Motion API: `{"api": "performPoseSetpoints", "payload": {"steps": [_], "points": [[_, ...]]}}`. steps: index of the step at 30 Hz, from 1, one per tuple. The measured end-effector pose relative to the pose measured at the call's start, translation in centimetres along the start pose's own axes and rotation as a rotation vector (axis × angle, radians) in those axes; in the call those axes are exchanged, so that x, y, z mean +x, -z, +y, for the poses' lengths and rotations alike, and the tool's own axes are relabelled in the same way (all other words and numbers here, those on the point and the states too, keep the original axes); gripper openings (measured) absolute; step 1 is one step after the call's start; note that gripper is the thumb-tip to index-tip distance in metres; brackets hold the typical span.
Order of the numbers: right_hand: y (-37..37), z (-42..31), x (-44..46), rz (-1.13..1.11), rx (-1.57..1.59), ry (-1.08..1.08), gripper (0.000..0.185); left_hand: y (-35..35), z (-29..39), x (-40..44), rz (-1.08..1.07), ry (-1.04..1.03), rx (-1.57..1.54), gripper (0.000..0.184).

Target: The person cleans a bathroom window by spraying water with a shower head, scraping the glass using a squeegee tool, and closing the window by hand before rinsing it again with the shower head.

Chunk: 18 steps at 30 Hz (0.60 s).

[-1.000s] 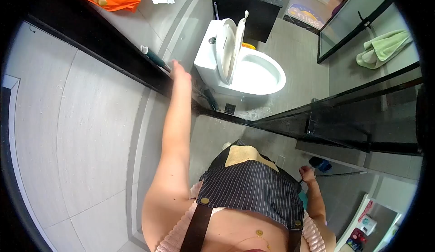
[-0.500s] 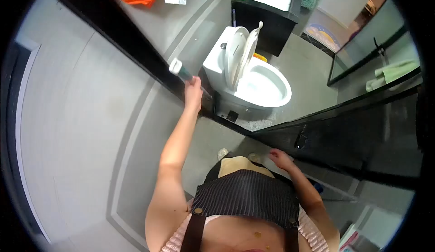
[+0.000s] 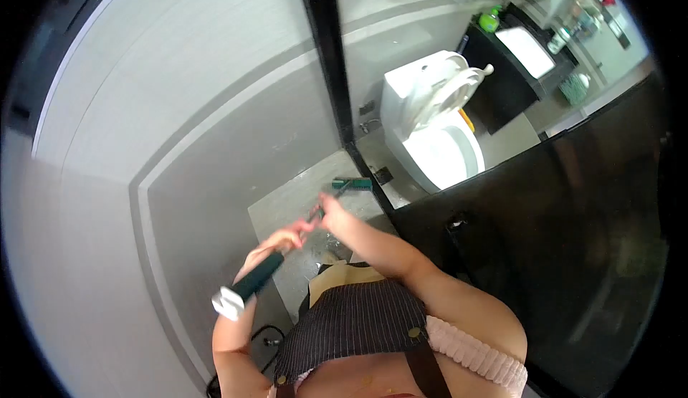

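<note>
A long-handled floor brush slants across the view, its dark green grip [image 3: 258,276] with a white end cap close to my body. My left hand [image 3: 285,239] is closed round the handle just beyond that grip. Further down, my right hand [image 3: 330,210] also grips the thin shaft, somewhat blurred. The green brush head [image 3: 352,184] is at the shower floor, close to the black door sill. I wear a striped apron [image 3: 351,319].
Beyond the black frame post [image 3: 326,54] stands a white toilet [image 3: 408,108] with its lid up. A dark glass door [image 3: 545,219] is on my right. A black hose [image 3: 269,333] lies at lower left, and a sink [image 3: 527,50] stands further back.
My view has turned. The brush has come from beside the frame to slant down in front of me, its head now showing. My right hand has left my side and taken hold of the shaft.
</note>
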State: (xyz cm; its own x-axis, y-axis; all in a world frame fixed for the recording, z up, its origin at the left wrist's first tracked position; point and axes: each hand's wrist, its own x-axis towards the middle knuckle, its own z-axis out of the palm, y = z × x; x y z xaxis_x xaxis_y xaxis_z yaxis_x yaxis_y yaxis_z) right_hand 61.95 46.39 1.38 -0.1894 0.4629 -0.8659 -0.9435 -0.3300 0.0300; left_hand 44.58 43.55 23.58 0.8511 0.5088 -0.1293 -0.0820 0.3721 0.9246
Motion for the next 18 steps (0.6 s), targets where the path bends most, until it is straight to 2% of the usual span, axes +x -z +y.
{"api": "performPoseSetpoints", "payload": {"steps": [1,3,6,8,9,11,12,14,16,17,18], "points": [[1.1,3.4,2.8,0.088,0.013,0.058,0.022,0.1,-0.7,-2.8,-0.093,-0.12,0.176,0.042],[2.7,8.9,2.6,0.109,-0.01,0.025,0.021,-4.0,1.5,-8.8,0.194,0.115,-0.051,0.066],[2.8,14.9,-1.8,0.098,-0.109,-0.018,0.019,-6.3,-1.0,-18.4,0.367,-0.021,-0.187,0.038],[2.6,17.8,-4.6,0.076,-0.178,-0.064,0.018,-7.9,-2.3,-24.7,0.45,-0.014,-0.447,0.029],[2.9,19.2,-5.9,0.059,-0.218,-0.107,0.018,-8.6,-3.5,-28.4,0.469,0.038,-0.463,0.036],[3.6,21.7,-8.2,0.085,-0.292,-0.124,0.016,-11.0,-5.7,-35.1,0.536,0.325,-0.451,0.052],[4.4,22.9,-9.0,0.111,-0.348,-0.136,0.014,-13.2,-5.7,-36.4,0.619,0.432,-0.351,0.054],[6.7,24.9,-10.6,0.058,-0.426,-0.128,0.015,-15.9,-10.2,-41.4,0.628,0.61,-0.302,0.053],[9.2,26.7,-12.3,-0.036,-0.563,-0.194,0.017,-19.6,-14.6,-45.1,0.663,0.761,0.104,0.045],[9.8,27.7,-13.9,-0.028,-0.628,-0.172,0.021,-20.8,-20.8,-49.5,0.712,0.685,0.026,0.043],[9.8,28.2,-15.4,-0.036,-0.646,-0.165,0.021,-21.8,-24.7,-51.9,0.752,0.562,0.38,0.03]]}}
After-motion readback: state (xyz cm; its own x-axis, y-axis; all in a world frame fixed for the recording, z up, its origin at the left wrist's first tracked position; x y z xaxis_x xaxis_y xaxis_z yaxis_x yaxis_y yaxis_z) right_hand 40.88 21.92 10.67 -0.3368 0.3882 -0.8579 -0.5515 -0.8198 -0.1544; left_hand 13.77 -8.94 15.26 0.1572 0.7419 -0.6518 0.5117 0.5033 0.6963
